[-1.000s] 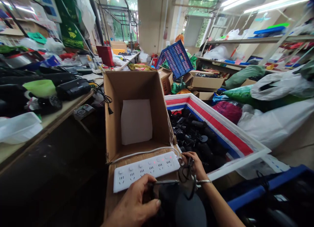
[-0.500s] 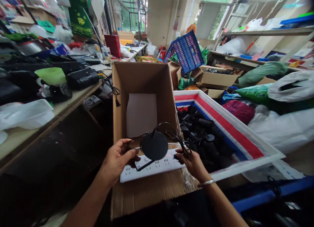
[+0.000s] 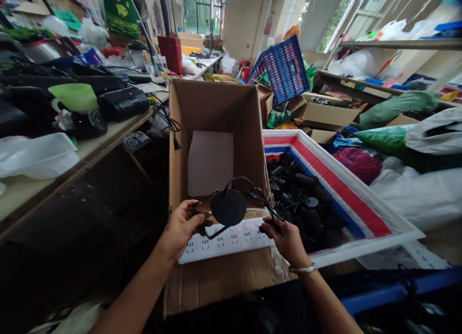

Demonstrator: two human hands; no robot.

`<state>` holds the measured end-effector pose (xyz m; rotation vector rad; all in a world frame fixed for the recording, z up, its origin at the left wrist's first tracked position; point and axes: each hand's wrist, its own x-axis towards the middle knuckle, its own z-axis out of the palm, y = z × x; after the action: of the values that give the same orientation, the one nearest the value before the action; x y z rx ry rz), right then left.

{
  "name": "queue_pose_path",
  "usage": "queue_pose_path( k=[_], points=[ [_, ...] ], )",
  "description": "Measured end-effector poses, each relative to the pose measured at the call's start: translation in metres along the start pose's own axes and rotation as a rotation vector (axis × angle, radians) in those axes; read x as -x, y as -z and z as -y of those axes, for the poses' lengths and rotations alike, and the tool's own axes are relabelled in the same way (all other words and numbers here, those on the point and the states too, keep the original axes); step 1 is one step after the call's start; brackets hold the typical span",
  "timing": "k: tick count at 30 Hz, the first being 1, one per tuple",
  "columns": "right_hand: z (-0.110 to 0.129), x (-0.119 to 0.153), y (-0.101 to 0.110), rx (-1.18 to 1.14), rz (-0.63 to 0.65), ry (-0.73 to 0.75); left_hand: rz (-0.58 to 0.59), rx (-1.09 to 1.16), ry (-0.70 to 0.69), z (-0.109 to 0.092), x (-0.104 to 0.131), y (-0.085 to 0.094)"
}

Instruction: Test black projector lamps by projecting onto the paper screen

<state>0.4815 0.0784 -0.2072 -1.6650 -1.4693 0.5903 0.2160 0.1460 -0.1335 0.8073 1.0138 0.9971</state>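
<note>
A black device with a round disc [image 3: 228, 207] hangs over the near edge of the open cardboard box. My left hand [image 3: 184, 226] grips its dark part at the left, thumb and fingers together. At the right, my right hand [image 3: 283, 235] has its fingers closed on a bundled black cable [image 3: 258, 195], just above the right end of the white power strip. The power strip [image 3: 227, 242] lies on a cardboard flap beneath both hands, with small red lights showing. What exactly the left fingers pinch is partly hidden.
The cardboard box [image 3: 258, 132] stands open ahead. To its right, a white-rimmed bin [image 3: 325, 180] holds many black devices. A cluttered table [image 3: 119, 136] runs along the left. A blue crate [image 3: 285, 69] and bags sit further back.
The view has shifted slightly, so the surroundings sit a little differently. The disc now appears slightly smaller. Both hands keep their holds.
</note>
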Motion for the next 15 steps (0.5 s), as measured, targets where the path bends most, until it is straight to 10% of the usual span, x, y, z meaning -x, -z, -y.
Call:
queue_pose_path(
  k=[15],
  points=[
    [-0.026,0.023,-0.018,0.17,-0.077,0.14,0.101,0.058,-0.102,0.022,-0.012,-0.005]
  ],
)
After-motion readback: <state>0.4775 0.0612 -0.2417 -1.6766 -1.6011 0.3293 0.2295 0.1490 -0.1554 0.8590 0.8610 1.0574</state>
